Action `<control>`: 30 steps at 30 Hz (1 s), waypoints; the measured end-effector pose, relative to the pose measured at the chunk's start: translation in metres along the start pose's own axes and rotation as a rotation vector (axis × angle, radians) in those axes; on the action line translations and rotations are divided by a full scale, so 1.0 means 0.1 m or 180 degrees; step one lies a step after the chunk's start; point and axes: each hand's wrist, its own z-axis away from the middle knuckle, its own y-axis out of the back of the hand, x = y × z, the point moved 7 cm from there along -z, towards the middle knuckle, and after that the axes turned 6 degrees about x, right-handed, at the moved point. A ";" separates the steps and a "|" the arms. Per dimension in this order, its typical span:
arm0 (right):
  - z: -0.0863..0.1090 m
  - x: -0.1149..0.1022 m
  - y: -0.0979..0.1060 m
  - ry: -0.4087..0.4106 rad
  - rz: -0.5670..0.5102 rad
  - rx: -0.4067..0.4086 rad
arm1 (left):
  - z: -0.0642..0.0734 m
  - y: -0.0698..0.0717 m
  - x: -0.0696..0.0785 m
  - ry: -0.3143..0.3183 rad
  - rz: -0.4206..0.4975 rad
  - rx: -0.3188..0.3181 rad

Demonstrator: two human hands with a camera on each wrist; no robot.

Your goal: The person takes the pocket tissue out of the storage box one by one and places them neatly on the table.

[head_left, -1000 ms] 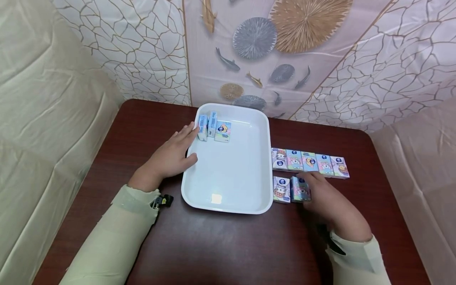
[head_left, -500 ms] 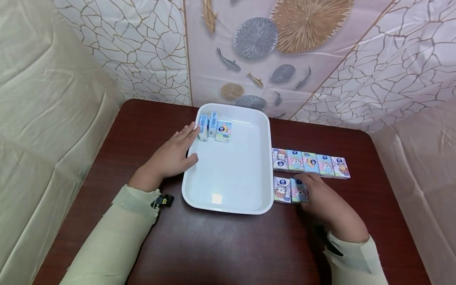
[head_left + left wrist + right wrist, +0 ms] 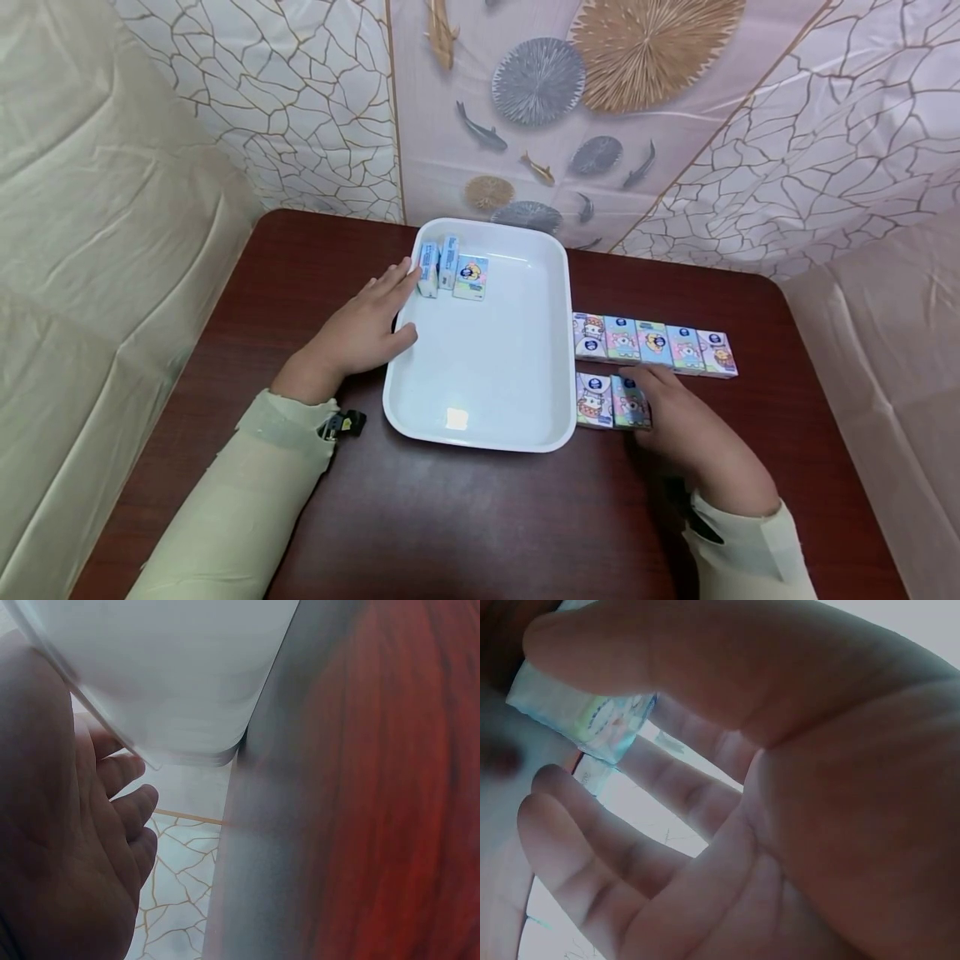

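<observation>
My left hand (image 3: 363, 325) rests its extended fingers over the left rim of a white tray (image 3: 480, 375); the left wrist view shows the palm beside the tray's outer wall. With thumb and fingers, my right hand (image 3: 686, 433) pinches a small blue-green cartoon-printed tissue pack (image 3: 630, 404) on the table. Its right side is hidden by the hand, and the right wrist view shows the thumb across the pack (image 3: 592, 720). Directly left of it lies a lilac tissue pack (image 3: 595, 400). Inside the tray's far left corner, two packs stand on edge beside a flat tissue pack (image 3: 470, 278).
Behind the right hand, a row of several tissue packs (image 3: 654, 343) runs rightward from the tray's right side. The dark red-brown table (image 3: 480, 525) ends at a patterned cloth backdrop (image 3: 540, 150), with pale cloth hanging on both sides.
The right hand has shifted slightly left, and its pack now lies close against the lilac one, where a small gap showed before. The left hand and tray have stayed put.
</observation>
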 end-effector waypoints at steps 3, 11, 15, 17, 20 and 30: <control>0.03 -0.01 0.03 -0.0003 0.0011 0.0029 | 0.00 -0.01 0.00 0.0003 0.0013 0.0000; 0.11 -0.14 0.19 0.0123 0.0088 0.0279 | -0.01 0.00 0.00 0.0017 0.0003 -0.0006; 0.14 -0.32 0.29 0.0361 0.0080 0.0507 | -0.01 0.01 0.00 0.0012 0.0001 -0.0014; 0.16 -0.41 0.33 0.0480 0.0057 0.0610 | -0.01 0.00 0.00 0.0012 0.0002 -0.0019; 0.18 -0.54 0.39 0.0695 0.0007 0.0776 | 0.00 0.01 0.00 0.0013 0.0005 -0.0018; 0.09 -0.78 0.51 0.0806 -0.0160 0.1068 | 0.00 0.00 0.00 0.0005 0.0016 -0.0019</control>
